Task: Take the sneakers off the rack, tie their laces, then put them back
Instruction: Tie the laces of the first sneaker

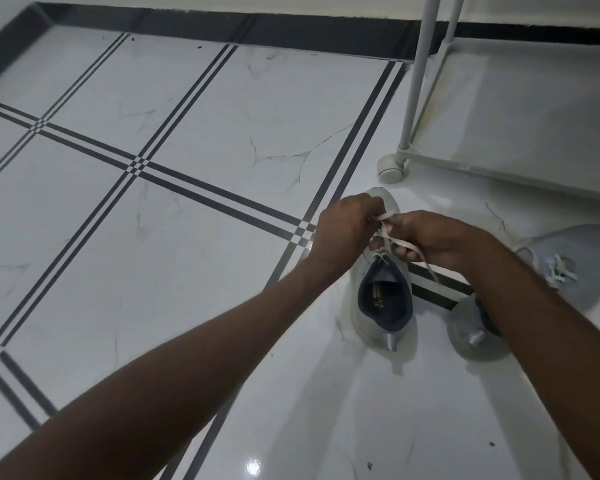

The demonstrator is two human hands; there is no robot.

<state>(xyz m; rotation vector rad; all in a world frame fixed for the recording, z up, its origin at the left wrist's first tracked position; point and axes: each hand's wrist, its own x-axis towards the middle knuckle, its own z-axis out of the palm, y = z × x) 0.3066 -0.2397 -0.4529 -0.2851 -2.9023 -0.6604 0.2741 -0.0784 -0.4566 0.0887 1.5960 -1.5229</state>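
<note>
Head view looks down on a pale grey sneaker (pixel 378 317) standing on the white tiled floor (pixel 187 202), its dark blue lining open toward the camera and its toe pointing away. Both hands meet directly over the front of this sneaker. The left hand (pixel 343 230) is clenched on a strand of the white lace (pixel 404 244), pinching it above the tongue. The right hand (pixel 437 240) grips the same lace from the other side, and one loose end trails down past its fingers toward the floor. To the right of the sneaker, close by but apart from it, lies the second sneaker (pixel 575 258), partly hidden behind the right forearm; its laces look tied, though blur makes this uncertain. Beyond the sneaker's toe stands the white rack (pixel 520 109), its caster wheel (pixel 391 169) resting on the floor near the toe.
</note>
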